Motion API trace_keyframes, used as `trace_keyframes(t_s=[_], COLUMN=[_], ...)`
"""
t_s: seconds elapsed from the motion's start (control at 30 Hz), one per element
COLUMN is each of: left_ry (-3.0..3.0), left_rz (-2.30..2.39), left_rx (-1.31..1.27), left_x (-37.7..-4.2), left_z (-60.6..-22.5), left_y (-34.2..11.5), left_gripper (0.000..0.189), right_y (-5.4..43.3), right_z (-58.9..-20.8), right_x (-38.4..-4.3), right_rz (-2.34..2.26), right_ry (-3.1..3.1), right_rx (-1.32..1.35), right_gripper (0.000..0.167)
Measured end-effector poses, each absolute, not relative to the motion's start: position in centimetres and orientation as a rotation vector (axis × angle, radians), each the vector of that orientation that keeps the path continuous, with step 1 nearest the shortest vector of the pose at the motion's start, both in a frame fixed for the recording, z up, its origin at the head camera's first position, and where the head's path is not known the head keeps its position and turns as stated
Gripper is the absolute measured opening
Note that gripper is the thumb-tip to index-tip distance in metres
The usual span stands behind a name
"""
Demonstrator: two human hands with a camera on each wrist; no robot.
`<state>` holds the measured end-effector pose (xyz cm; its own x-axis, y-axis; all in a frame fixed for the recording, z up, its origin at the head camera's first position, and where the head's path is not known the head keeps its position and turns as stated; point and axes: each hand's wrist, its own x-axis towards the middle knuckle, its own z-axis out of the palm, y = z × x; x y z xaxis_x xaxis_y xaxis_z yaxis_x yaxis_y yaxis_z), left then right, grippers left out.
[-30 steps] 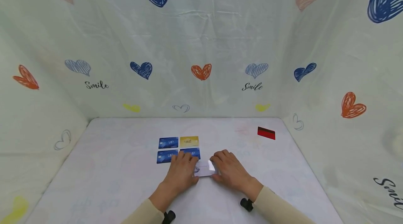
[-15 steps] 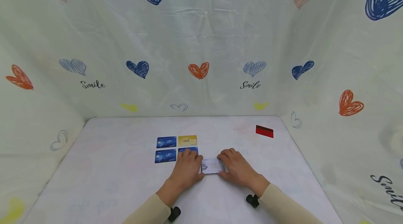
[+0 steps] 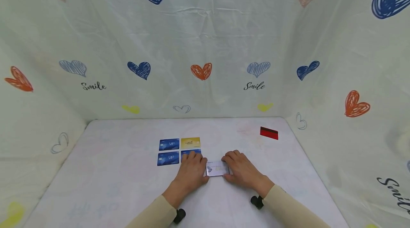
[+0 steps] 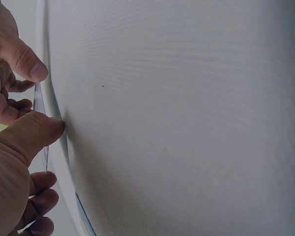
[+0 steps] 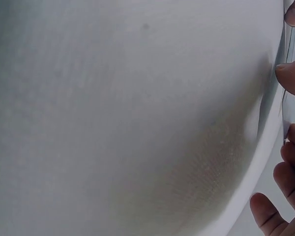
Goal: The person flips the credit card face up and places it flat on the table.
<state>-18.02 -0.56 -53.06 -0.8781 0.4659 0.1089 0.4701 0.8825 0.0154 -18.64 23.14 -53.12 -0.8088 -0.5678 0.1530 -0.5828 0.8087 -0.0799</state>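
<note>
A whitish card (image 3: 217, 168) with a small dark print at its left end lies flat between my two hands. My left hand (image 3: 191, 171) pinches its left end between thumb and fingers, and my right hand (image 3: 241, 170) holds the right end the same way. In the left wrist view the card (image 4: 40, 101) shows edge-on, with the left thumb (image 4: 45, 129) along its near edge. The right wrist view shows the right thumb (image 5: 291, 77) at the card's edge too. Behind the left fingers, a blue card (image 3: 191, 151) is partly hidden.
Two blue VIP cards (image 3: 169, 144) lie stacked in a column left of a gold card (image 3: 190, 143), forming a grid with the partly hidden blue one. A red card (image 3: 269, 133) with a dark stripe lies at the far right of the white table (image 3: 121, 178). A heart-printed curtain surrounds the table.
Both hands and the whitish card have shifted to the right, away from the grid of cards. The glare on the card has gone. The view has turned slightly.
</note>
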Motion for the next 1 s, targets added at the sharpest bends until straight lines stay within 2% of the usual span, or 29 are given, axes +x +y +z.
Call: trace_keyframes(t_s=[0.37, 0.6, 0.8, 1.0], left_ry=[-2.939, -2.949, -3.101, -3.101], left_rz=[-0.081, -0.045, -0.106, -0.032], left_rx=[-0.743, -0.975, -1.106, -1.064], left_x=[-17.6, -15.6, -14.4, -15.8], left_z=[-53.0, -52.7, -52.7, -53.2], left_y=[-0.1, 0.6, 1.3, 2.1], left_gripper=[0.065, 0.055, 0.077, 0.095], right_y=[23.5, 23.3, 23.1, 22.9], right_z=[-53.5, -53.1, -53.0, -53.2], right_x=[-18.5, -15.9, -14.4, -16.2], right_rz=[0.147, 0.024, -0.057, -0.032], right_ry=[-2.892, -2.877, -2.993, -3.067], right_rx=[0.839, 0.972, 1.039, 0.969], right_gripper=[0.058, 0.057, 0.059, 0.06])
